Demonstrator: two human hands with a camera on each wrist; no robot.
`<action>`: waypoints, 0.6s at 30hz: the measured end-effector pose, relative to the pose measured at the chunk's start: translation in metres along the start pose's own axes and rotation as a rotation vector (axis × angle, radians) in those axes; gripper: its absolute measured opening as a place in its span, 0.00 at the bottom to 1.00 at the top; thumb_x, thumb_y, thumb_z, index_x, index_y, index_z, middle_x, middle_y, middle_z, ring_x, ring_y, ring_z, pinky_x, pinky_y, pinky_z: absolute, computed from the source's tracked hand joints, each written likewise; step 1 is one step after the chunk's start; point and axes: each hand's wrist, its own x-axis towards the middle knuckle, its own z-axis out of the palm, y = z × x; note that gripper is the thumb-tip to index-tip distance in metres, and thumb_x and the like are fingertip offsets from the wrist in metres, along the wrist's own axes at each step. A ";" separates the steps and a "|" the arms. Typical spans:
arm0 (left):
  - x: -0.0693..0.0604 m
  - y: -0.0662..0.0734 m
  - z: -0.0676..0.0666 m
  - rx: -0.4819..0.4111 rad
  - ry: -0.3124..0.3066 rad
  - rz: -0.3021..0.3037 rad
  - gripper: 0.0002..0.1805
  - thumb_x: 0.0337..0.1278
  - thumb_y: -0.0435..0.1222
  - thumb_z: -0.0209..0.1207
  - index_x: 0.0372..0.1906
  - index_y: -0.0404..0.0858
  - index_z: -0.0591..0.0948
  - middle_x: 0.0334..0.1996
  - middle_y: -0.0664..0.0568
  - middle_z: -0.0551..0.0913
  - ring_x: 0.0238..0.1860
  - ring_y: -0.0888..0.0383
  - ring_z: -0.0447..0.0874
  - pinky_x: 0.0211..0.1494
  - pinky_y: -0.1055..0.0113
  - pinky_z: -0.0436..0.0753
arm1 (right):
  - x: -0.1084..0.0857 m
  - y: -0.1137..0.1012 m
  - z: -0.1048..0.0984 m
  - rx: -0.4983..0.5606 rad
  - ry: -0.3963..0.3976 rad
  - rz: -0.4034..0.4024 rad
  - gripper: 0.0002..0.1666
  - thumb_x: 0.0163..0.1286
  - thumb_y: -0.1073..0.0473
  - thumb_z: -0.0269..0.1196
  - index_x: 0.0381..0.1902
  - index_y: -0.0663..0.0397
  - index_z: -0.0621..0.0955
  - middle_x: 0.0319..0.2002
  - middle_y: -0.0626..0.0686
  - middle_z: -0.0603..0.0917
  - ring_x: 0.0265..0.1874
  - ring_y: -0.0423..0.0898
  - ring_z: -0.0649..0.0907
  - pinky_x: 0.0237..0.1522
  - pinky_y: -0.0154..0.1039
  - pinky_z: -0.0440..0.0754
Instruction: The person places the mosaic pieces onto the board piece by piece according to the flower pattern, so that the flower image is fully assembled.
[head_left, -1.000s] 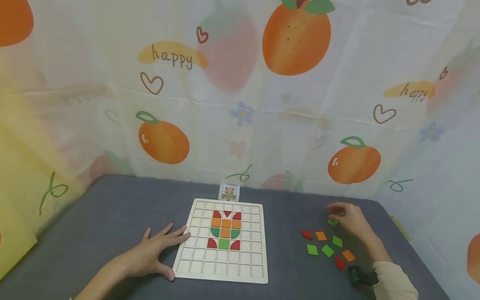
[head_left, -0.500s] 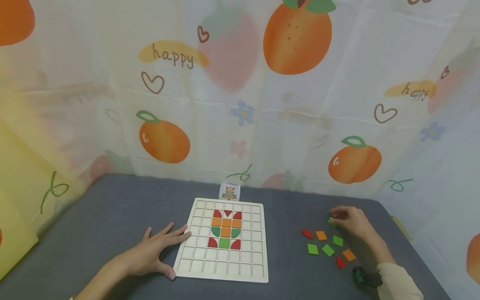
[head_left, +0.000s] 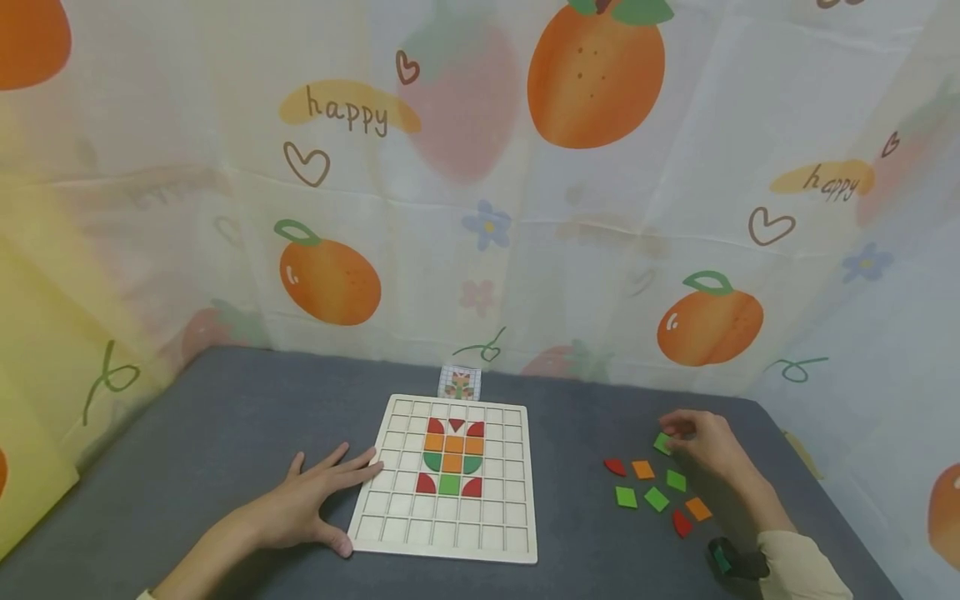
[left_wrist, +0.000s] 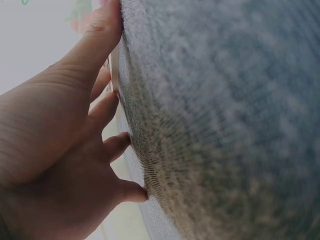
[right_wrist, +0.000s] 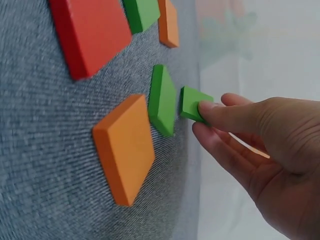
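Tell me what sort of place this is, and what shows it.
Probably a screened-off tabletop puzzle spot, perhaps indoors: fruit-print fabric hangs behind a grey table surface, which bears a gridded board and loose coloured tiles.

Green square tile [right_wrist: 189, 103] pinched in the right hand [right_wrist: 275, 142], pale gridded board [head_left: 446, 530] lying flat, partly filled

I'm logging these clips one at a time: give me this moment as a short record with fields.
Left hand: fingers spread at the pale grid board's left edge
Right hand: pinches a green tile
On the board: twelve set tiles, four rows of three
Loose, right of the board: three other green tiles, two orange tiles, two red tiles
Behind the board: small pattern card
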 end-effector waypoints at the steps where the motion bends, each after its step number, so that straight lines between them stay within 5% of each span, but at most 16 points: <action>1: 0.000 0.000 0.000 0.000 0.000 -0.002 0.58 0.27 0.57 0.73 0.73 0.45 0.66 0.75 0.44 0.58 0.74 0.28 0.42 0.56 0.21 0.30 | 0.000 -0.001 -0.001 0.002 -0.001 -0.006 0.16 0.56 0.72 0.69 0.44 0.64 0.85 0.33 0.51 0.86 0.33 0.49 0.85 0.34 0.44 0.82; 18: 0.001 -0.001 0.001 -0.008 -0.011 -0.022 0.58 0.26 0.56 0.74 0.74 0.46 0.66 0.76 0.44 0.57 0.74 0.29 0.41 0.57 0.22 0.30 | 0.007 -0.041 0.009 0.039 -0.012 -0.145 0.17 0.57 0.71 0.69 0.47 0.62 0.84 0.35 0.50 0.86 0.35 0.48 0.85 0.33 0.37 0.82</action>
